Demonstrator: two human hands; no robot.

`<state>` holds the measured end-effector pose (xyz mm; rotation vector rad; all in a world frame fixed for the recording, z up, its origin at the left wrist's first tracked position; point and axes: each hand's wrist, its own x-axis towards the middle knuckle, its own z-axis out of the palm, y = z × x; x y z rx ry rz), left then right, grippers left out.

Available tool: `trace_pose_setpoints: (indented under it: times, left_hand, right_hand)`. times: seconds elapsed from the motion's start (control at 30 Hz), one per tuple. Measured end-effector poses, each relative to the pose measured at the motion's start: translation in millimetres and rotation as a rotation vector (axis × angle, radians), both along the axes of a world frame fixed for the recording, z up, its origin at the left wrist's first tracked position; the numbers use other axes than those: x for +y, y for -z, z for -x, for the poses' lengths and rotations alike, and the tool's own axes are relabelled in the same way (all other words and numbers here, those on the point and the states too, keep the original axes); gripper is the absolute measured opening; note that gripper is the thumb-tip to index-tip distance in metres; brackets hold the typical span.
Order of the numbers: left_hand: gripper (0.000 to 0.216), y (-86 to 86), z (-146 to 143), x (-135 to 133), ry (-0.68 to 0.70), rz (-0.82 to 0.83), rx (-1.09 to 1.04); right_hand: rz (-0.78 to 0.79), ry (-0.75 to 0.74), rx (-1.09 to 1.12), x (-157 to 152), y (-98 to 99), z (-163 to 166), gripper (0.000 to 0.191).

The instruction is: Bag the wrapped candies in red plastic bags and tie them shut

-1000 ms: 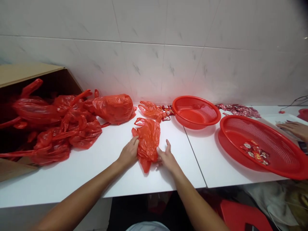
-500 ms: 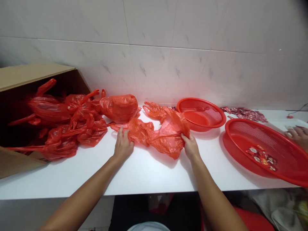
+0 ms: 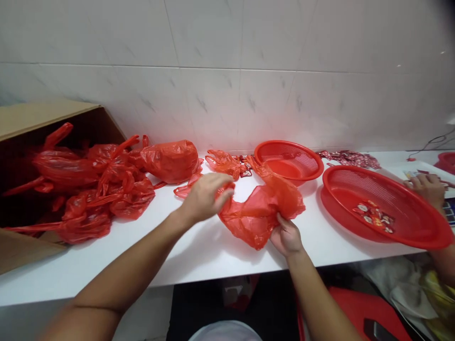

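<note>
A thin red plastic bag (image 3: 254, 215) is lifted a little off the white table, partly spread and crumpled. My right hand (image 3: 287, 234) grips its lower right side, the thumb on the film. In front of the bag's left part is my left hand (image 3: 208, 196), raised, its fingers bent to the right and the thumb apart from them. I see nothing held between those fingers; whether they touch the film I cannot tell. Behind lie another loose red bag (image 3: 223, 162) and a few small red packets (image 3: 246, 171).
At the left, filled red bags (image 3: 87, 215) spill from a cardboard box (image 3: 53, 113), with a bulging one (image 3: 171, 161) beside them. Right of me stand a red basket (image 3: 289, 177) and a larger tilted one (image 3: 377, 173) holding small packets. Another person's hand (image 3: 428, 189) works at the far right.
My left hand has risen from the table and moved right, off the bag's left end. The right hand has lifted and turned the bag slightly. The other person's hand now shows more.
</note>
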<state>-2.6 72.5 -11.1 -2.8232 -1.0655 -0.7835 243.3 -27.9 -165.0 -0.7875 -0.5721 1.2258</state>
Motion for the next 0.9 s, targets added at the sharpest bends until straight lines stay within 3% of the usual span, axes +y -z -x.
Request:
trace_pose_setpoints:
  times: [0.07, 0.13, 0.23, 0.27, 0.37, 0.5, 0.57, 0.73, 0.8, 0.9]
  left_hand:
    - [0.04, 5.7, -16.4, -23.4, 0.185, -0.098, 0.046]
    - [0.033, 14.7, -27.2, -34.5, 0.219, -0.095, 0.12]
    - [0.014, 23.8, -34.5, -33.3, 0.175, 0.085, 0.13]
    - [0.016, 24.3, -35.2, -30.9, 0.141, 0.172, 0.098]
    - [0.05, 18.3, -32.0, -24.2, 0.011, 0.404, -0.045]
    - [0.048, 1.2, -17.0, -19.2, 0.06, 0.587, 0.015]
    - [0.044, -5.1, -10.2, -20.4, 0.098, 0.562, 0.126]
    - [0.04, 3.5, -19.2, -34.2, 0.086, 0.187, 0.161]
    - [0.041, 14.0, -29.4, -37.9, 0.092, 0.168, 0.08]
    - [0.017, 26.5, -39.8, -39.4, 0.122, 0.205, -0.051]
  right_hand:
    - [0.006, -0.01, 0.009, -2.6, -1.3, 8.1, 0.044]
    - [0.025, -0.012, 0.041, -6.1, -2.4, 13.3, 0.046]
    - [0.058, 0.035, 0.075, -12.7, -1.6, 14.6, 0.046]
    - [0.065, 0.048, 0.069, -14.8, -0.6, 13.4, 0.046]
    - [0.088, 0.067, 0.03, -19.6, 2.5, 6.2, 0.048]
    - [0.088, 0.143, 0.007, -22.2, 3.1, -6.0, 0.049]
    - [0.064, 0.167, -0.003, -22.3, 1.0, -9.3, 0.048]
    - [0.007, 0.115, -0.012, -22.8, -7.3, -2.5, 0.048]
    - [0.015, 0.075, -0.004, -22.7, -9.1, 4.1, 0.049]
    - [0.043, 0.065, 0.014, -20.5, -7.6, 11.8, 0.054]
